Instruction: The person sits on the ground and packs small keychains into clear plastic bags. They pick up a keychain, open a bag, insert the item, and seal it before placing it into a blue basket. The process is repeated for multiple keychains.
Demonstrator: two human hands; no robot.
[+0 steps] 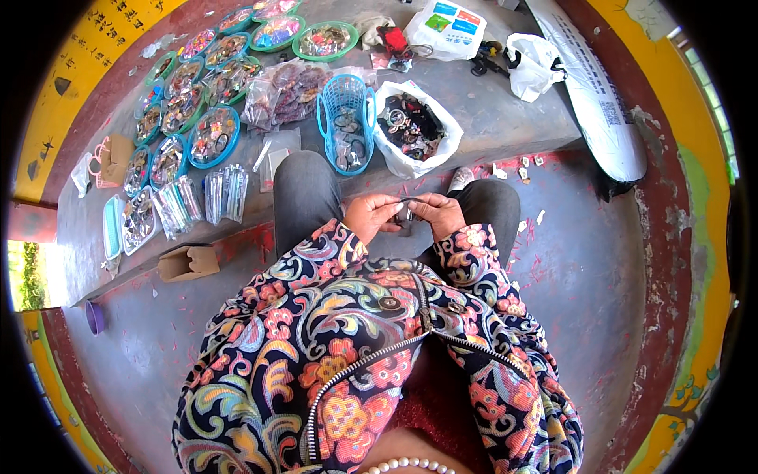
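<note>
Both my hands meet above my lap, between my knees. My left hand (373, 216) and my right hand (439, 213) are closed, thumbs and fingers pinching a small dark band-like piece (407, 200) stretched between them. Something dark hangs below it between the fingers; its exact kind is too small to tell. Just beyond my hands stands a blue plastic basket (346, 95) with small items in plastic wrapping. Beside it on the right, a white plastic bag (448, 122) lies open, full of dark and shiny small accessories.
Round trays (213, 137) of small trinkets cover the ledge's left side. Bundles of pens (226, 194) lie nearer, by a cardboard box (189, 263). Clear bags of dark red pieces (286, 91) lie behind the basket. A long silvery-white board (598, 99) lies at the right.
</note>
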